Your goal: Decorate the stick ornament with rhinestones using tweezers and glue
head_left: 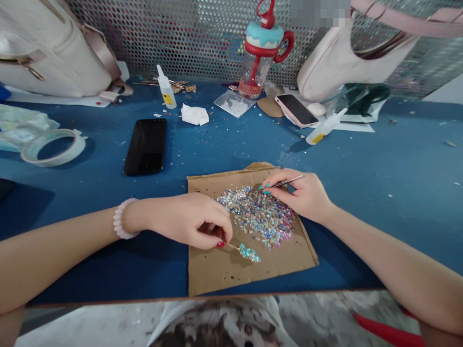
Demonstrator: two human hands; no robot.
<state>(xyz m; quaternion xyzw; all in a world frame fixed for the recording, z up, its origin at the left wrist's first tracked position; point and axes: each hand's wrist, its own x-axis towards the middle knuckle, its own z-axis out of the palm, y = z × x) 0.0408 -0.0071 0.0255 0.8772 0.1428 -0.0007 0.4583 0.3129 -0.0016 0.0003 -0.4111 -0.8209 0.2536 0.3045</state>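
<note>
A sheet of brown cardboard lies near the table's front edge, with a spread heap of small multicoloured rhinestones on it. My left hand is closed, pinching the thin stem of a hairpin-like piece whose leaf-shaped end is covered in turquoise stones. That end points right, over the cardboard in front of the heap. In my right hand are thin metal tweezers, gripped between thumb and fingers. Their tip reaches the back of the heap; whether a stone is in it, I cannot tell.
Behind the cardboard lie a black phone, a tape roll, crumpled tissue, a small clear bag and two glue bottles. Farther back stand a red-handled cup and pale bags against a perforated metal panel.
</note>
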